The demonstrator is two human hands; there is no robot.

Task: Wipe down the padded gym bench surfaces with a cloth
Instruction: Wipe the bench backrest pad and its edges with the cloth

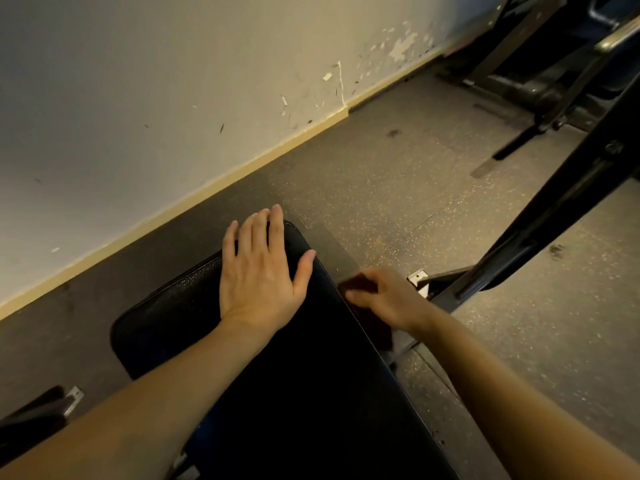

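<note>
While flat, left hand point(258, 275) on bench point(311, 375)

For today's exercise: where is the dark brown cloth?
Head view, right of centre: the right hand holds the dark brown cloth against the black padded bench's right edge.

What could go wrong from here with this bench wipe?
The left hand lies flat on the bench pad, so the patch under it may go unwiped. The right hand grips the cloth at the pad's right edge, partly off the side; the cloth might slip toward the floor or snag the metal bracket just beyond.
</note>
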